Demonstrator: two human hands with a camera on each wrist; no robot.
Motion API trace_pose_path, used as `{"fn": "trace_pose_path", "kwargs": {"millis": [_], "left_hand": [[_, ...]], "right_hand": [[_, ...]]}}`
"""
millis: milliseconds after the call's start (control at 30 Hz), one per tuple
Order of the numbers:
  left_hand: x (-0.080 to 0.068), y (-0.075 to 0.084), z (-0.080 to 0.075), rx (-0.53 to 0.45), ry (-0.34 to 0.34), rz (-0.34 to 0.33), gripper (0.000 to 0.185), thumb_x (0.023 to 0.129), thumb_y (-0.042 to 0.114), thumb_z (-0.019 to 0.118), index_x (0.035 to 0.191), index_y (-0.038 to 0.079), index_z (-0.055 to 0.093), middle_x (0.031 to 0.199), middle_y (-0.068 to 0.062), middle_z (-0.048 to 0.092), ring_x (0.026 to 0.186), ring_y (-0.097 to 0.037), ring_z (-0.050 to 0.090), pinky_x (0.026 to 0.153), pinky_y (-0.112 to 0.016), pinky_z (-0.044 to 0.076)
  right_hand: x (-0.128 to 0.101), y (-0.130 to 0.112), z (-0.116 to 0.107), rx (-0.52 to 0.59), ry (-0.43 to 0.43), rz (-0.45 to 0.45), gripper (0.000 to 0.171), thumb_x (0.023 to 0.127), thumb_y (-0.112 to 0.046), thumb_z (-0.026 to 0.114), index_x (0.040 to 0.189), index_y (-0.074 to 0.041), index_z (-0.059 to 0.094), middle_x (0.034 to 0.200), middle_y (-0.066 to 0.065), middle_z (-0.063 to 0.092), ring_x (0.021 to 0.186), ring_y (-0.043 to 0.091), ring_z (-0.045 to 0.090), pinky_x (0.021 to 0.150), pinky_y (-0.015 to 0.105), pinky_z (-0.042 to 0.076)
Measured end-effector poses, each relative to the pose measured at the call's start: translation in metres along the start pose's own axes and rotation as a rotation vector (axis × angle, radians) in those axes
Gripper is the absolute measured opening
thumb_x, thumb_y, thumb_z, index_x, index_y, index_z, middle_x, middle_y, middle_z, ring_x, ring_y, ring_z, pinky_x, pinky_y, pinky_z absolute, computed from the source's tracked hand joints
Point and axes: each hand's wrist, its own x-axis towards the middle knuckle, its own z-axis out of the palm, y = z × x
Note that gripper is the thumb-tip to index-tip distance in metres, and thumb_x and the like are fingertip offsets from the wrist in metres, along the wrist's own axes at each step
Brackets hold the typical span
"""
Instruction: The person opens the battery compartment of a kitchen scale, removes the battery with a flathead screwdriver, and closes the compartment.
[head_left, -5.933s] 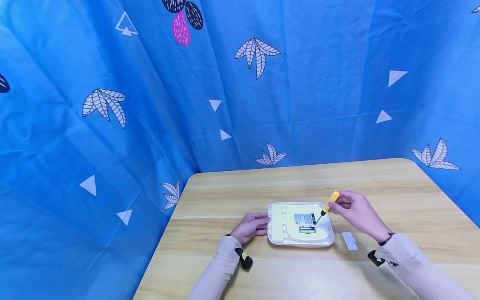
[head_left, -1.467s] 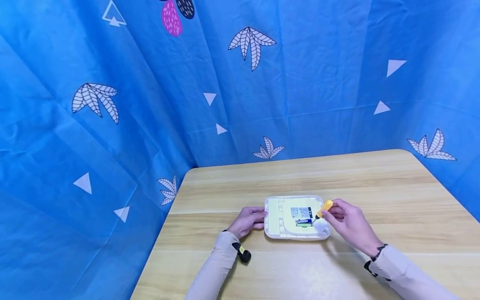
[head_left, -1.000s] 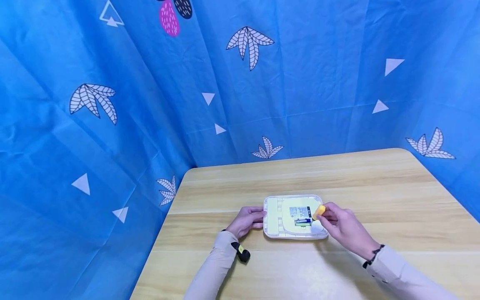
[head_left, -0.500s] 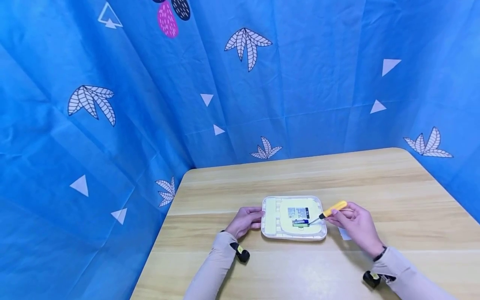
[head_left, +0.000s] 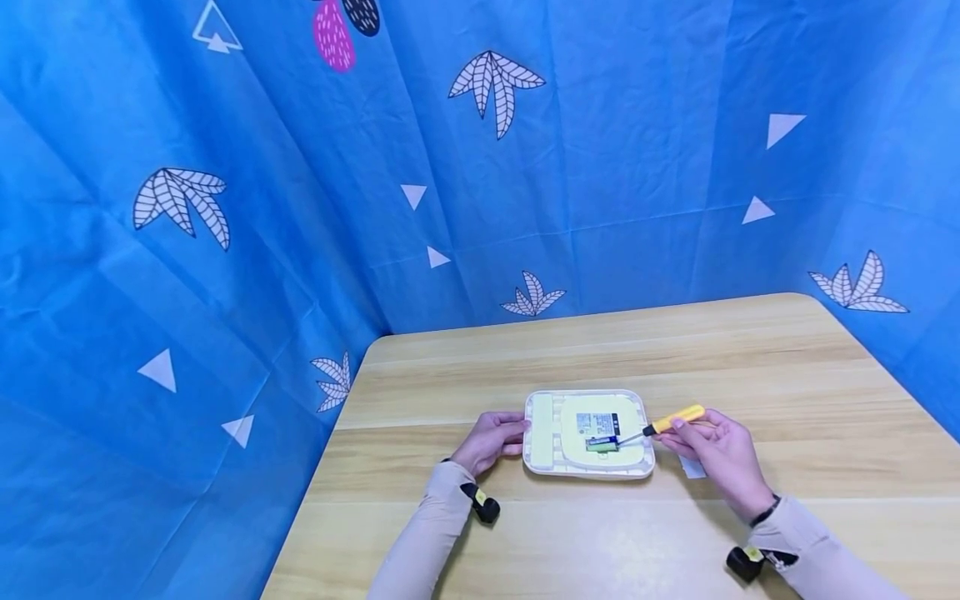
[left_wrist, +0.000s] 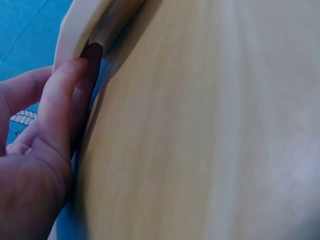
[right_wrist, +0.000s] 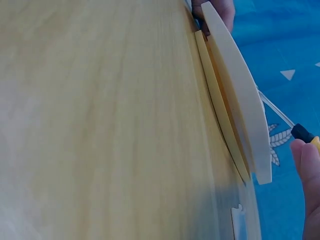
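A white, flat, rounded device (head_left: pixel 546 442) lies underside up on the table, showing a printed label (head_left: pixel 594 423) and an uncovered battery compartment. My left hand (head_left: pixel 491 442) grips its left edge; in the left wrist view the fingers (left_wrist: pixel 62 100) reach the white rim. My right hand (head_left: pixel 723 458) holds a screwdriver (head_left: pixel 677 419) by its yellow handle, tilted low to the right. The screwdriver's tip meets the right end of the batteries (head_left: pixel 602 444), one blue and one green. The blue one looks tilted in the compartment. The right wrist view shows the shaft (right_wrist: pixel 277 110) over the device's face.
A small white cover piece (head_left: pixel 692 469) lies on the wooden table (head_left: pixel 570 533), partly behind the right hand. Under the device's white body shows a wood-coloured panel (right_wrist: pixel 222 107). A blue patterned curtain (head_left: pixel 630 167) hangs behind and to the left of the table.
The screwdriver stood steeper before; its handle has swung down to the right. The blue battery, flat in the compartment earlier, now sits raised and tilted. The left hand keeps its hold.
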Motion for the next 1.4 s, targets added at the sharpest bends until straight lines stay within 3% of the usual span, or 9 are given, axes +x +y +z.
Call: {"fn": "trace_pose_path", "kwargs": {"millis": [300,467,633,800,1033,1400], "left_hand": [[-0.001,0.002,0.0,0.007,0.011,-0.01,0.045,0.097,0.007,0.069,0.136,-0.012,0.057,0.112,-0.018,0.077,0.084,-0.015,0.077,0.079,-0.025,0.067],[-0.001,0.002,0.0,0.004,0.002,-0.017,0.045,0.098,0.007,0.069,0.137,-0.011,0.057,0.11,-0.016,0.078,0.087,-0.014,0.077,0.079,-0.025,0.067],[-0.001,0.002,0.0,0.005,-0.006,-0.024,0.045,0.098,0.008,0.068,0.138,-0.011,0.056,0.11,-0.014,0.078,0.088,-0.013,0.076,0.079,-0.024,0.067],[-0.001,0.001,0.0,0.003,-0.002,-0.02,0.045,0.098,0.008,0.068,0.137,-0.011,0.057,0.114,-0.018,0.077,0.089,-0.015,0.077,0.08,-0.025,0.068],[-0.001,0.001,0.001,-0.004,-0.01,-0.017,0.045,0.098,0.008,0.068,0.138,-0.011,0.056,0.117,-0.02,0.075,0.091,-0.016,0.077,0.083,-0.027,0.067],[-0.001,0.002,0.0,0.002,-0.017,-0.017,0.045,0.099,0.009,0.068,0.137,-0.011,0.057,0.112,-0.015,0.077,0.09,-0.014,0.076,0.082,-0.026,0.067]], "right_hand": [[0.001,-0.003,0.001,-0.011,0.004,-0.006,0.023,0.101,-0.006,0.065,0.118,0.006,0.057,0.098,0.013,0.08,0.091,0.023,0.08,0.086,0.031,0.064],[0.001,-0.004,-0.001,-0.013,0.013,0.015,0.024,0.1,-0.007,0.067,0.118,0.006,0.058,0.098,0.013,0.081,0.092,0.022,0.08,0.087,0.031,0.064],[0.002,-0.007,-0.008,-0.017,0.015,0.01,0.024,0.1,-0.007,0.066,0.119,0.006,0.058,0.098,0.011,0.081,0.091,0.02,0.08,0.087,0.031,0.064],[0.002,-0.013,-0.022,0.045,0.02,0.001,0.018,0.1,-0.004,0.065,0.117,0.001,0.063,0.097,0.012,0.081,0.091,0.021,0.08,0.086,0.031,0.064],[0.003,-0.027,-0.042,0.087,0.025,-0.101,0.014,0.1,0.005,0.061,0.113,0.001,0.066,0.097,0.015,0.08,0.089,0.022,0.08,0.085,0.033,0.063],[0.006,-0.047,-0.068,-0.011,0.035,-0.218,0.022,0.097,0.01,0.062,0.117,0.001,0.066,0.098,0.01,0.081,0.088,0.02,0.08,0.08,0.03,0.064]]}}
